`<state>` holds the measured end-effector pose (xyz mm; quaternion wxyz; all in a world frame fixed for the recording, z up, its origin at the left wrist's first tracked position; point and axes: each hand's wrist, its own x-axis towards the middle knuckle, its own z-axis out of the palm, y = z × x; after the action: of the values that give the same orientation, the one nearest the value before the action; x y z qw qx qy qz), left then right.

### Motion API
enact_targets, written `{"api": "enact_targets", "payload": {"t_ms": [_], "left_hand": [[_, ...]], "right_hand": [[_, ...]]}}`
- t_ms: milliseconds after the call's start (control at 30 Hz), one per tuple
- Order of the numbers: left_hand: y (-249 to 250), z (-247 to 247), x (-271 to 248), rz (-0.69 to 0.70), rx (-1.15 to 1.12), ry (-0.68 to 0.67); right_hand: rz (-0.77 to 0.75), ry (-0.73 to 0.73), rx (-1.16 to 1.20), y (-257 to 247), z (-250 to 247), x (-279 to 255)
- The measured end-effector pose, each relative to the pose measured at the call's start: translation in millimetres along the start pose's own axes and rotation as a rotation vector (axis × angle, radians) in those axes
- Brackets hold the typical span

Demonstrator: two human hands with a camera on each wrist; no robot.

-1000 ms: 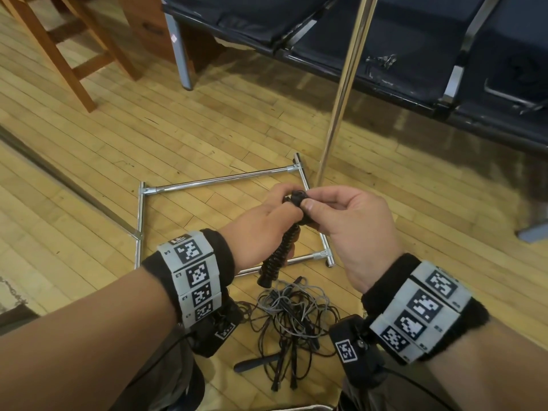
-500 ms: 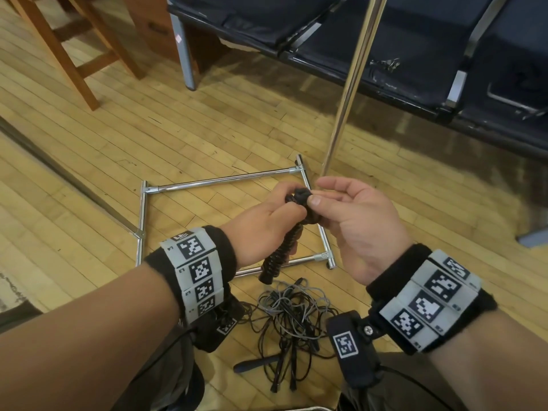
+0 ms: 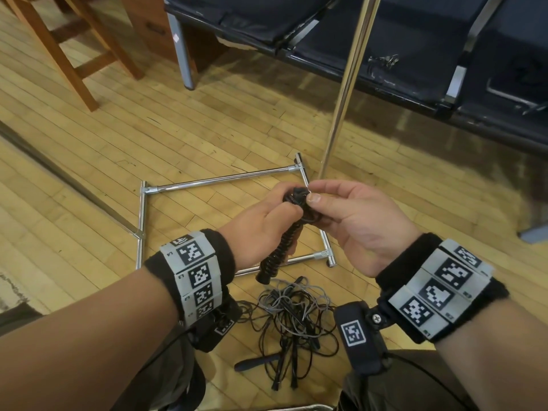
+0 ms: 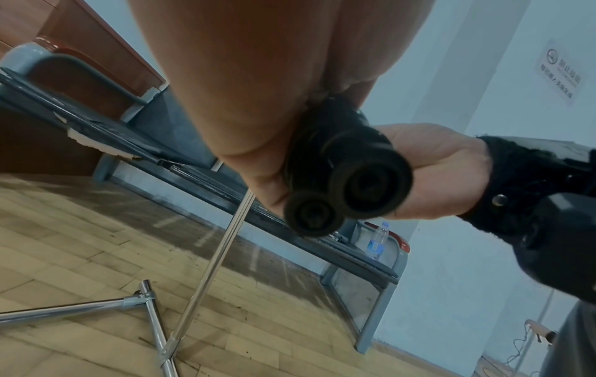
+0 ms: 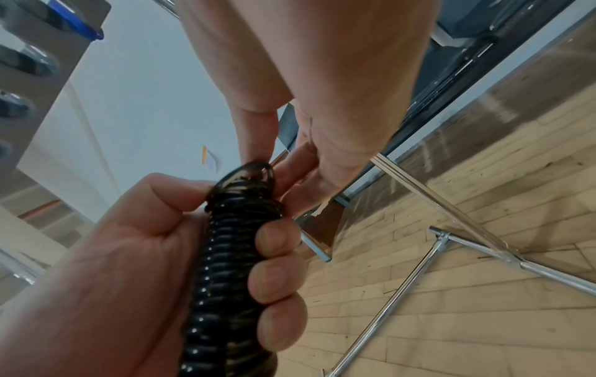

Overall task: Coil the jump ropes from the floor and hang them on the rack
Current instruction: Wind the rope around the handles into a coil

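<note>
A black jump rope (image 3: 280,250) is wound tightly round its two handles into one bundle, tilted above the floor. My left hand (image 3: 284,209) grips the bundle round its upper half, fingers (image 5: 277,267) curled over the coils (image 5: 232,255). My right hand (image 3: 311,193) pinches the rope's loop at the bundle's top end between thumb and forefinger. Both handle butts (image 4: 371,183) show in the left wrist view. More ropes (image 3: 293,310) lie in a tangled pile on the floor below my wrists. The chrome rack's base (image 3: 222,180) and upright pole (image 3: 347,84) stand just beyond my hands.
A row of black bench seats (image 3: 400,40) with metal legs runs behind the rack. A wooden stool (image 3: 74,48) stands at the far left. A metal strip (image 3: 59,170) crosses the wooden floor on the left. A water bottle (image 4: 377,239) stands on the bench.
My right fingers have shifted on the bundle's top end, loosening and then pinching the loop again. The left hand keeps its grip and the bundle stays in place.
</note>
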<state>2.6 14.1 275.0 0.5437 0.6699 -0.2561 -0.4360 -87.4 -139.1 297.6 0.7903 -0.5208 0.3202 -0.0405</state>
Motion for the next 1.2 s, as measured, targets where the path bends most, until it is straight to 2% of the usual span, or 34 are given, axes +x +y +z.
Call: {"api": "enact_targets", "payload": {"t_ms": [267, 467, 700, 1000, 1100, 1200], "left_hand": [[4, -2, -1, 0.023, -0.010, -0.033], [0, -4, 1, 0.027, 0.078, 0.033], [0, -3, 0, 0.053, 0.336, 0.062], [4, -8, -2, -0.024, 0.052, 0.011], [1, -8, 0, -0.015, 0.061, 0.034], [-3, -7, 3, -0.004, 0.172, 0.099]], "right_hand": [[0.025, -0.050, 0.098, 0, 0, -2], [-0.005, -0.043, 0.101, 1, 3, -2], [-0.087, -0.015, -0.084, 10, 6, 4], [-0.217, -0.068, -0.293, 11, -1, 8], [-0.239, -0.061, -0.371, 7, -2, 9], [-0.264, -0.040, -0.517, 3, -1, 9]]}}
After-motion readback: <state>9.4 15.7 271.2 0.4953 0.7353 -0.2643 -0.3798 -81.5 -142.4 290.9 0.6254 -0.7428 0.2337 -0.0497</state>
